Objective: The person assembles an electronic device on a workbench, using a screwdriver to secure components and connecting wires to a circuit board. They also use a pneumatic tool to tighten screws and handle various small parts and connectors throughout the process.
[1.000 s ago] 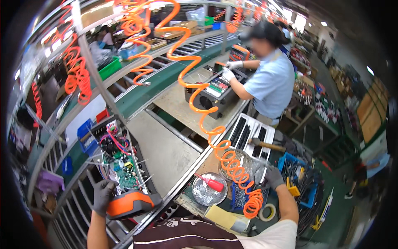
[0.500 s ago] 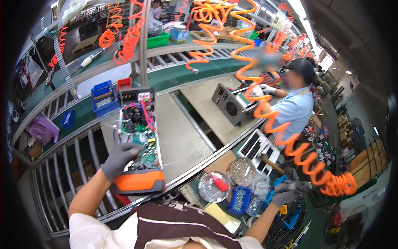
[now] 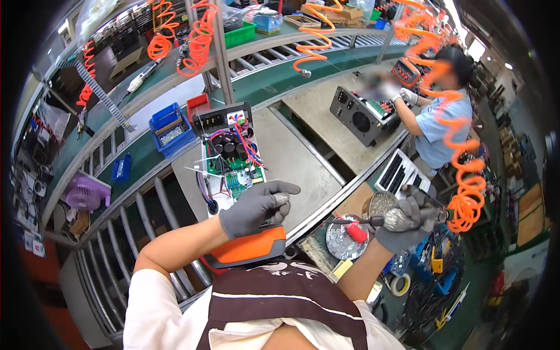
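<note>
Factory assy line: roller conv., coiled hoses.

a long, flat green belt goes past a tall grey metal post. shiny round metal rollers lie at the left. a small white ceiling light glows.

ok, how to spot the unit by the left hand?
Find the rollers, lower left. On the grey board right of them lies an open unit, green circuitry exposed. Its orange end faces the brown apron; the farther unit shows a round vent.
</note>
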A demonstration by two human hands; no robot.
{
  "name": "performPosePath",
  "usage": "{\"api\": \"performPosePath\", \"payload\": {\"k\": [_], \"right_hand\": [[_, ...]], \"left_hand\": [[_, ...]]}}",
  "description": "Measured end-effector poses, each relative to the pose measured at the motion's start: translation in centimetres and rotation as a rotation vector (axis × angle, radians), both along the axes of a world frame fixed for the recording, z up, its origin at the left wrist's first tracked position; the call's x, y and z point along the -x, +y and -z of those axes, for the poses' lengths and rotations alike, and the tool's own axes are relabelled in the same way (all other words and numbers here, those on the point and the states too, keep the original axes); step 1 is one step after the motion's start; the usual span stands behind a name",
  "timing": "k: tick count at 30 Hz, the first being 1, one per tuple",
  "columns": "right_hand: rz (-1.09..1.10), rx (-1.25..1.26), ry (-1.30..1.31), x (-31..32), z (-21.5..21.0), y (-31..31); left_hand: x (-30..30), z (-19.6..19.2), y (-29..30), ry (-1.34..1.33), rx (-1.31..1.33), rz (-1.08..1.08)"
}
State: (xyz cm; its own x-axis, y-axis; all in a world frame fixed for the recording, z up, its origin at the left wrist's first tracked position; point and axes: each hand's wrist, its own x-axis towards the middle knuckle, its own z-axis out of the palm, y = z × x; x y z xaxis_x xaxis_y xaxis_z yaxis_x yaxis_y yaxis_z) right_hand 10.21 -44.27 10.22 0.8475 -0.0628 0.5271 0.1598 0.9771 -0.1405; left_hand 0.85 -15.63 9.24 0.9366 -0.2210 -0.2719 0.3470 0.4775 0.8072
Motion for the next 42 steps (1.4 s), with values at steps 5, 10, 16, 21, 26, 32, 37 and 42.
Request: {"api": "performPosePath", "payload": {"k": [5, 10, 16, 21, 26, 32, 37, 42], "right_hand": [[0.160, 0.095, 0.138, 1.4, -0.8, 3.3], [0.313, 0.216, 0.201, 2.2, -1.5, 5.7], [0.303, 0.257, 0.213, 2.1, -1.6, 6.2], [0.288, 0.268, 0.148, 1.8, -1.1, 6.4], [0.200, 0.241, -0.018, 1.6, -1.1, 7.3], [0.235, 0.224, 0.036, 0.4, 0.2, 8.6], [0.176, 0.135, 0.044, 0.2, 0.1, 10.4], [0.125, 0.106, -0.006, -0.2, 1.3, 12.1]], "left_hand": [[-0.2, 1.4, -0.5, 0.047, 0.027, 0.034], [-0.2, 2.0, -0.7, 0.042, 0.059, 0.066], [-0.3, 1.8, -0.8, 0.055, 0.070, 0.030], [-0.2, 2.1, -1.1, 0.020, -0.024, -0.009], [0.1, 2.6, -1.2, -0.119, -0.202, -0.072], [-0.5, 2.3, -1.9, 0.031, -0.165, -0.319], [-0.6, 3.5, -1.3, -0.007, -0.180, -0.411], [-0.9, 4.9, -0.4, 0.013, -0.037, -0.465]]}}
